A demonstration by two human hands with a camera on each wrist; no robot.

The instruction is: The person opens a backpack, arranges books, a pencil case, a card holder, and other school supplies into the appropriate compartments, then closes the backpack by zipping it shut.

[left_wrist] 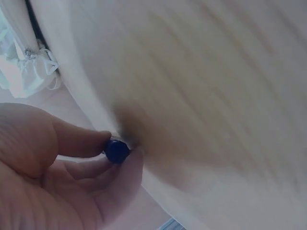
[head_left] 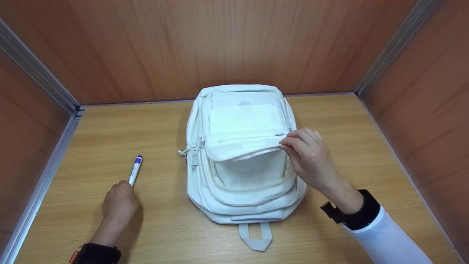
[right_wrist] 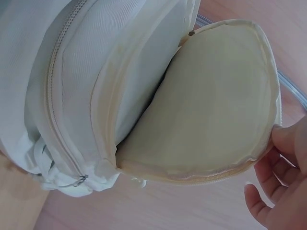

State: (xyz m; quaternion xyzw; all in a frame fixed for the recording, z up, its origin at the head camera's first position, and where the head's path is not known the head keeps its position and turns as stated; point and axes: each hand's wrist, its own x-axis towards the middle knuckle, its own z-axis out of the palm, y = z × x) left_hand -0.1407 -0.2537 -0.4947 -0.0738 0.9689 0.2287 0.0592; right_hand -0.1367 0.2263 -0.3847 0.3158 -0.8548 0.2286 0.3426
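A white backpack [head_left: 245, 117] lies on the table, its carry loop toward the person. The front pocket's flap [head_left: 245, 146] is unzipped and lifted; its pale lining [right_wrist: 211, 105] fills much of the right wrist view. My right hand [head_left: 309, 157] pinches the flap's edge between thumb and fingers at the bag's right side. Left of the bag, my left hand [head_left: 121, 201] holds a white marker [head_left: 135, 170] with a blue cap, pointing away from the person. In the left wrist view the marker's blue end [left_wrist: 116, 151] shows between thumb and fingers.
Wooden panels [head_left: 220, 47] with grey metal edging [head_left: 395, 40] enclose the table [head_left: 161, 128] at the back and both sides. A cord with a toggle [head_left: 183, 151] sticks out at the backpack's left side. The grey carry loop [head_left: 256, 244] lies near the front.
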